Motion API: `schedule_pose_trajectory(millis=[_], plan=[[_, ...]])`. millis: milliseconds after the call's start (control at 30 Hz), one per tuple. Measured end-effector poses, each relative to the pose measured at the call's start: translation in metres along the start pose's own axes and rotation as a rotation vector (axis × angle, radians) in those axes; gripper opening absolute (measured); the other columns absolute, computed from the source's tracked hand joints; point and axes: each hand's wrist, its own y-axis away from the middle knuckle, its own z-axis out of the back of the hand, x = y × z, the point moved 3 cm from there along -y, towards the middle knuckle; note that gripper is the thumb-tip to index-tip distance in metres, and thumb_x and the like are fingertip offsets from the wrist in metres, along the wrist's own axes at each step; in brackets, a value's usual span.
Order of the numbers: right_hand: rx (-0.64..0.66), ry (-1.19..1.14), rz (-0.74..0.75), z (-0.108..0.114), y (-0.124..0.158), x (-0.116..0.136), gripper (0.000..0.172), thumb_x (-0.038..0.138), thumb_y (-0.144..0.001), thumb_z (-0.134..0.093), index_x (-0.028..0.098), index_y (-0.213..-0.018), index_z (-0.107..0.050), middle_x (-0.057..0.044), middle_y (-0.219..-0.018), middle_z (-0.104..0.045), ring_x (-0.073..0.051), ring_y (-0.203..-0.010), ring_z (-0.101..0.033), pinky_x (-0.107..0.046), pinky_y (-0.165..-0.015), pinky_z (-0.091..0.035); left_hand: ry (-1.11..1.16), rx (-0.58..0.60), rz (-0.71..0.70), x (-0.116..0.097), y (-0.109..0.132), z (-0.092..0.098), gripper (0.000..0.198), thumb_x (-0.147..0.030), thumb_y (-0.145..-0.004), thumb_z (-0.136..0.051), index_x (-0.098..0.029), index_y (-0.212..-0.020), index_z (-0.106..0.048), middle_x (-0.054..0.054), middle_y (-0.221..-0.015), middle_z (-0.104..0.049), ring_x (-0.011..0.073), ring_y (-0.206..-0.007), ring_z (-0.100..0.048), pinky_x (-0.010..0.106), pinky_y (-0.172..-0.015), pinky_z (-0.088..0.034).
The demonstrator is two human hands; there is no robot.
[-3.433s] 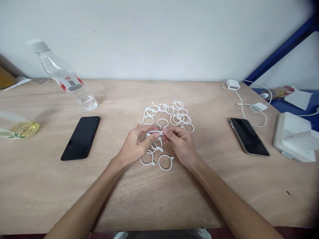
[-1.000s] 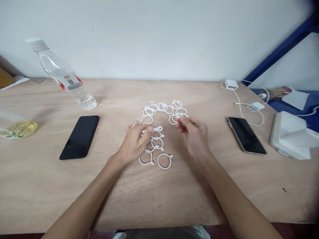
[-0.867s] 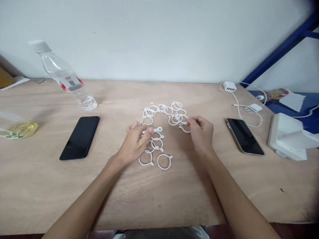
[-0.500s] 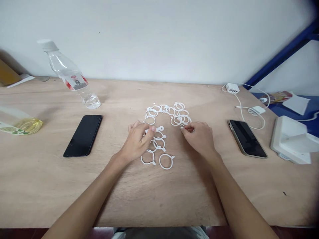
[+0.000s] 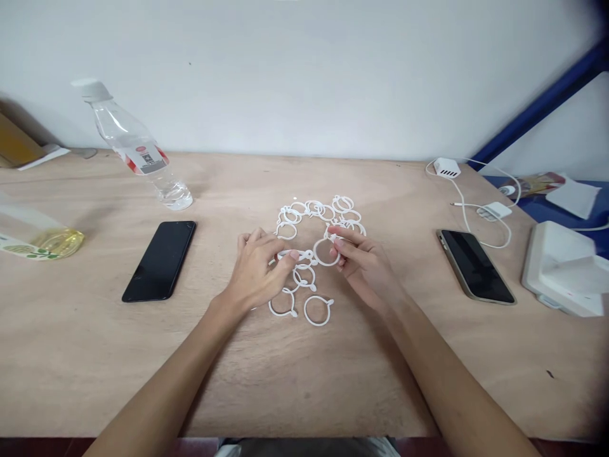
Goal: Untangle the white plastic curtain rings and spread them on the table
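Note:
Between the thumb and fingers of my left hand (image 5: pixel 259 270) is a white curtain ring (image 5: pixel 301 255), seen nearly edge-on with its small eyelet pointing right. My right hand (image 5: pixel 364 263) pinches a second white ring (image 5: pixel 325 252) by its eyelet, and the loop hangs near the first ring's eyelet. Whether the two touch I cannot tell. Several more white rings lie beyond the hands in an arc (image 5: pixel 314 208). Others overlap below my left thumb, and a single ring (image 5: pixel 316 311) rests nearest to me. My fingers partly hide some rings.
On the left are a black phone (image 5: pixel 159 260), a water bottle (image 5: pixel 143 152) and a container with yellow liquid (image 5: pixel 59 244). A second phone (image 5: pixel 474 265), a white charger with cable (image 5: pixel 446 167) and a white plastic device (image 5: pixel 561 270) occupy the right of the wooden table (image 5: pixel 304 381).
My right hand has lifted a ring from the right end of the arc and brought it left toward my left hand. My left hand keeps its ring, now turned more edge-on.

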Motion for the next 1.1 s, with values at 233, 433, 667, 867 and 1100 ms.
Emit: schedule_pose_trajectory(millis=[233, 433, 667, 867, 1100], plan=[[0.149, -0.203, -0.061, -0.012, 0.005, -0.006, 0.031, 0.033, -0.067, -0.084, 0.023, -0.094, -0.072, 0.002, -0.071, -0.067, -0.008, -0.061, -0.055, -0.022, -0.060, -0.045, -0.234, -0.079, -0.141, -0.004, 0.005, -0.001, 0.032, -0.044, -0.088, -0.050, -0.022, -0.092, -0.073, 0.005, -0.095, -0.068, 0.0263, -0.095, -0.049, 0.047, -0.091, -0.030], [0.193, -0.257, -0.073, -0.021, 0.006, -0.013, 0.026, 0.034, -0.068, -0.085, 0.022, -0.087, -0.072, 0.001, -0.075, -0.069, -0.012, -0.068, -0.062, -0.026, -0.066, -0.052, -0.157, -0.100, -0.218, -0.005, 0.006, -0.007, 0.042, -0.054, -0.090, -0.056, -0.020, -0.113, -0.065, 0.003, -0.100, -0.069, 0.0223, -0.094, -0.052, 0.042, -0.090, -0.032], [0.149, -0.244, -0.035, -0.024, 0.007, -0.013, 0.026, 0.035, -0.066, -0.086, 0.025, -0.088, -0.075, 0.002, -0.080, -0.071, -0.011, -0.076, -0.063, -0.025, -0.073, -0.052, -0.030, -0.212, -0.326, -0.004, 0.005, -0.005, 0.027, -0.036, -0.088, -0.066, -0.017, -0.106, -0.063, 0.002, -0.089, -0.068, 0.0181, -0.084, -0.054, 0.036, -0.083, -0.037], [0.091, -0.142, 0.002, -0.024, 0.008, -0.017, 0.029, 0.040, -0.066, -0.085, 0.025, -0.089, -0.077, -0.001, -0.085, -0.072, -0.014, -0.079, -0.063, -0.031, -0.075, -0.051, 0.055, -0.363, -0.449, -0.005, 0.006, -0.002, 0.004, -0.016, -0.089, -0.062, -0.017, -0.085, -0.062, -0.003, -0.062, -0.055, 0.0124, -0.064, -0.050, 0.029, -0.067, -0.041], [0.013, -0.002, 0.044, -0.027, 0.014, -0.013, 0.025, 0.043, -0.069, -0.082, 0.022, -0.083, -0.078, -0.002, -0.078, -0.072, -0.014, -0.073, -0.063, -0.030, -0.074, -0.051, -0.105, -0.438, -0.601, -0.011, 0.009, 0.002, 0.013, -0.007, -0.087, -0.058, -0.017, -0.078, -0.056, -0.001, -0.061, -0.053, 0.0132, -0.065, -0.044, 0.030, -0.066, -0.040]])
